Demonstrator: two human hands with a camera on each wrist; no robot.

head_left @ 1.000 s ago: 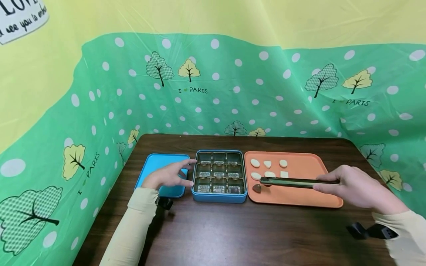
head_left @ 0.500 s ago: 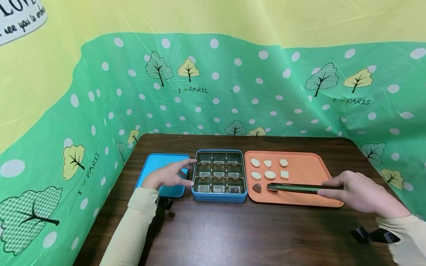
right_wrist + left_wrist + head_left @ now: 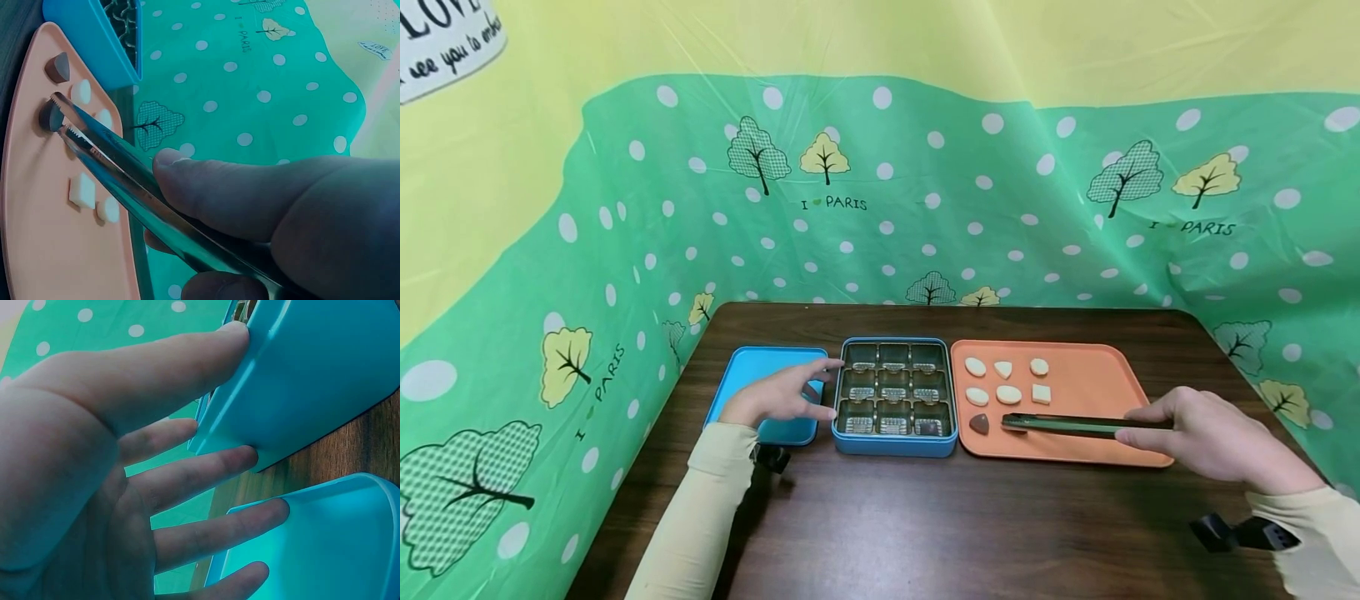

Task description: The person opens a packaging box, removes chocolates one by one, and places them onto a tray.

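Note:
In the head view my right hand (image 3: 1210, 437) pinches metal tongs (image 3: 1075, 425) between thumb and fingers. Their serrated tips are at a dark brown chocolate (image 3: 50, 116) on the orange tray (image 3: 1090, 375), as the right wrist view shows. A second brown chocolate (image 3: 979, 424) lies just left of the tips. Several white chocolates (image 3: 1008, 395) of different shapes sit behind them. My left hand (image 3: 782, 393) is spread at the left side of a blue box (image 3: 895, 447), fingers extended, thumb right at its rim. Clear plastic compartments line the box; a darker patch shows in the front right one.
A blue lid (image 3: 767, 358) lies left of the box, partly under my left hand in the head view. The box stands close against the tray's left edge. All rest on a dark wooden table (image 3: 910, 517), with a green dotted cloth (image 3: 880, 225) hanging behind.
The tongs have moved right and toward me, from over the front row of white chocolates to the brown chocolate. The left hand and the box have stayed put.

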